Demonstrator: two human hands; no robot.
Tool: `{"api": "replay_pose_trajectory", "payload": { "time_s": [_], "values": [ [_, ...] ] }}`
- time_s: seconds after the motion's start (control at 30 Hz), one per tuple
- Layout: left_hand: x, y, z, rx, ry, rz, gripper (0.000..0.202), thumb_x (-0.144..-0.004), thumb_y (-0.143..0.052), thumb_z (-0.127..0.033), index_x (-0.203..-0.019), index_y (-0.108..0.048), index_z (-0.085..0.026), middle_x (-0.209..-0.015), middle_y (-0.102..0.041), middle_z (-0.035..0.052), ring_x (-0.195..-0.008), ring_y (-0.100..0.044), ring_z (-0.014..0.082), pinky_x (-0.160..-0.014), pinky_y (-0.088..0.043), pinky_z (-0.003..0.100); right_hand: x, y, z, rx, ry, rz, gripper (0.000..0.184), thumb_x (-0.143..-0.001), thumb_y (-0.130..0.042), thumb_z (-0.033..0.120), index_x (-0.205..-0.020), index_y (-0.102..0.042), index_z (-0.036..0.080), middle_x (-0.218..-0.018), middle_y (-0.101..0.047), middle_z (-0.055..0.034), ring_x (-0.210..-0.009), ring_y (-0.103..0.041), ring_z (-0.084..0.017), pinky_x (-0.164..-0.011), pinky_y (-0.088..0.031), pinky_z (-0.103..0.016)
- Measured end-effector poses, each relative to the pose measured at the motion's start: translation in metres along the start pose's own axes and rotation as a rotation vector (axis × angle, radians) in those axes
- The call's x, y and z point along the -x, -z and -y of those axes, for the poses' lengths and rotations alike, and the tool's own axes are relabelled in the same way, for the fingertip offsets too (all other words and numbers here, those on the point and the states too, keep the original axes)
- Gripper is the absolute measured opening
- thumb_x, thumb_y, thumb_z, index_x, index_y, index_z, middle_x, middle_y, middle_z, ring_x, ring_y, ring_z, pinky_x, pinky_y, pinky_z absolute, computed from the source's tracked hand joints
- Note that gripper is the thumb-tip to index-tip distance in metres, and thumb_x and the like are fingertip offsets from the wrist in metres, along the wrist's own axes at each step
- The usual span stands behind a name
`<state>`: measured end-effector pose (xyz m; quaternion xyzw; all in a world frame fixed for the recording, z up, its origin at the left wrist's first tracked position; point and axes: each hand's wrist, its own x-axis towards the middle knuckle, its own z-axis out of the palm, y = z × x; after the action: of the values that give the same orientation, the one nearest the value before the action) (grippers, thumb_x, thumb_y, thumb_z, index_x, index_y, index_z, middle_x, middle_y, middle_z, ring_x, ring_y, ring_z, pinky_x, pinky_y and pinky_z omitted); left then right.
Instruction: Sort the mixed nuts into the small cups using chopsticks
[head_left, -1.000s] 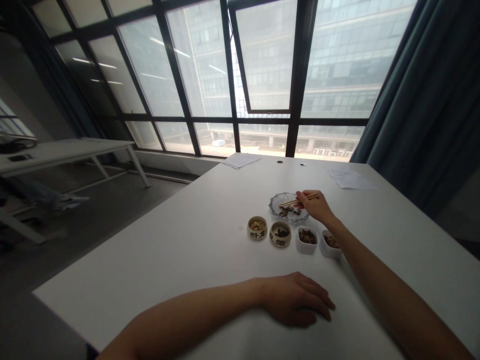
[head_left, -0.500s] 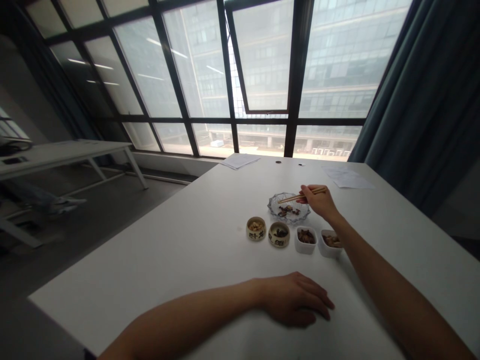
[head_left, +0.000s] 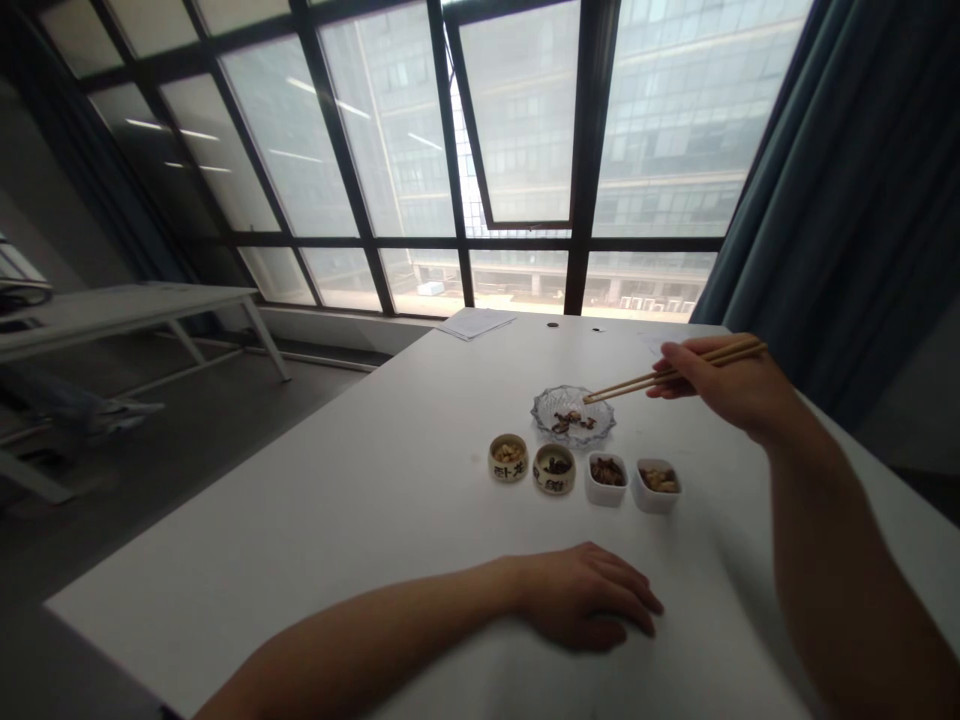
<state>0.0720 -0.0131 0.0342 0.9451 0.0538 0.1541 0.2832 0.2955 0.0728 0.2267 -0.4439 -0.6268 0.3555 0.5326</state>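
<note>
Okay, R hand (head_left: 720, 385) has fingers (head_left: 679, 350) clenched on thin wooden chopsticks (head_left: 660, 376), tips at 9 o'clock toward clear cut-glass dish (head_left: 541, 412) w/ dark food bits (head_left: 570, 423); L hand (head_left: 585, 597) lies released on white table (head_left: 300, 500).

Four bowls (head_left: 554, 482) (two white) between left hand (head_left: 589, 597) and right hand (head_left: 720, 385)

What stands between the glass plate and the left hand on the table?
In the head view, a lettered ceramic bowl and a white square bowl stand there.
</note>
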Motion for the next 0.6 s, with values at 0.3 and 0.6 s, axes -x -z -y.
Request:
{"api": "replay_pose_trajectory", "payload": {
  "time_s": [0.3, 0.6],
  "values": [
    [0.0, 0.001, -0.003, 0.011, 0.022, -0.003, 0.038, -0.093, -0.053, -0.029, -0.125, -0.069, -0.015, -0.143, -0.067, 0.0121, -0.142, -0.056, 0.0247, -0.124, -0.037, 0.035, 0.025, 0.049, 0.03, 0.133, -0.104, -0.095, 0.014, -0.092, -0.077, 0.015, -0.08, -0.078, 0.009, -0.074, -0.079, -0.013, -0.059, -0.079, -0.023, -0.055, -0.067, -0.024],
    [0.001, 0.001, -0.002, 0.037, 0.035, -0.006, 0.036, -0.092, -0.055, -0.029, -0.121, -0.07, -0.016, -0.142, -0.068, 0.0123, -0.141, -0.056, 0.0247, -0.123, -0.039, 0.036, 0.018, -0.037, 0.001, -0.036, 0.06, 0.197, 0.039, -0.082, -0.085, 0.053, -0.078, -0.079, 0.015, -0.076, -0.08, -0.012, -0.063, -0.079, -0.026, -0.056, -0.068, -0.031]
  ]
}}
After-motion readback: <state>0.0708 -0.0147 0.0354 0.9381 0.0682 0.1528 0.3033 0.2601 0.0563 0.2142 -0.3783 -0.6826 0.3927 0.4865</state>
